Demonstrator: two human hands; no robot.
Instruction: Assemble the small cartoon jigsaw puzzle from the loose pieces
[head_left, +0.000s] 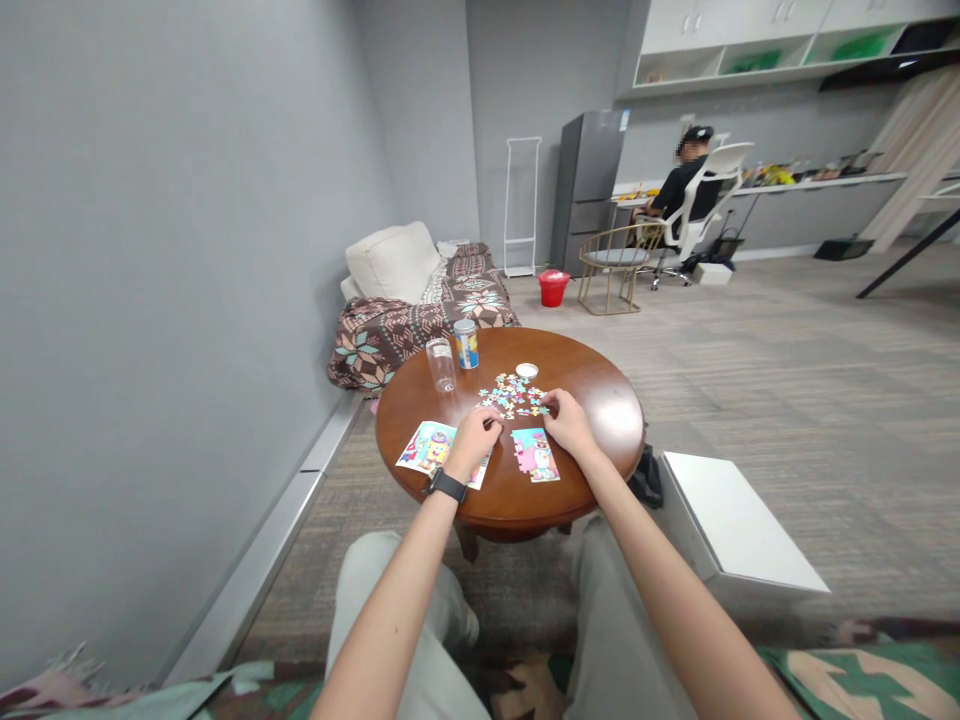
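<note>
Loose puzzle pieces (501,394) on the table (581,365) are flanked by the curled left hand (472,441) and right hand (571,425); any grip cannot be told. Piece edges are best pinched lightly, the joined section (537,458) left undisturbed.

Room evenly lit, fairly bright, cool and soft. Light source out of view. Pale glare on the right side of the round wooden table (405,420); faint sheen on the refrigerator (596,160). Soft shading beneath the tabletop. Wide-angle stretch toward the edges; patterned fabric (885,685) along the bottom smeared. Puzzle pieces (506,395) small, fine detail lost. Seated person's face pixelated.
</note>
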